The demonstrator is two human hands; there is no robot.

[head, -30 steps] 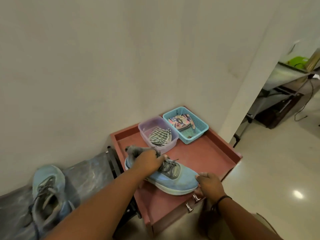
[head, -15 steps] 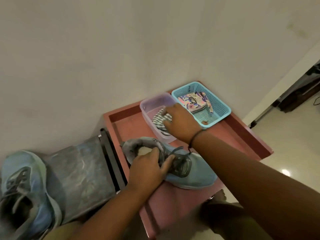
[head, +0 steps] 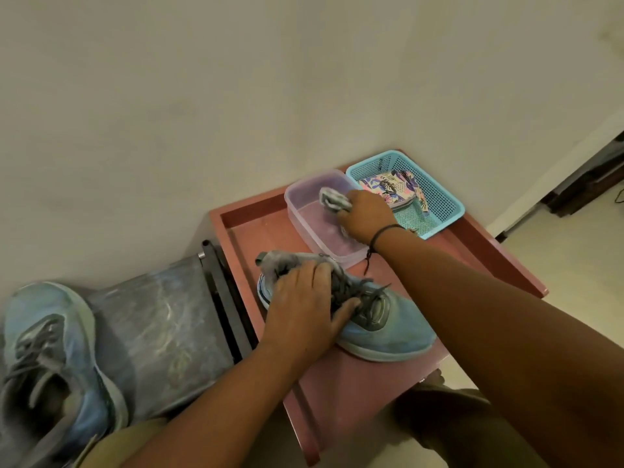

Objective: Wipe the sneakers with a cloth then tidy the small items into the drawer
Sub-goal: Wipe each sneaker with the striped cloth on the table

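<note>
1. The right hand (head: 366,214) is closing its grip around the striped cloth (head: 332,199), fingers curled over it inside the purple tub (head: 304,211).
2. The left hand (head: 305,309) is gripping the blue sneaker (head: 388,336) over its collar and laces, fingers curled across the top, thumb on the near side.
3. That sneaker is lying on the red bench (head: 341,390), just in front of the purple tub, toe pointing right.
4. A turquoise basket (head: 435,201) is sitting just right of the purple tub, holding a patterned pouch (head: 388,187).
5. The second sneaker (head: 57,359) is resting well left of the purple tub, on a grey seat (head: 158,332) beside the bench.
</note>
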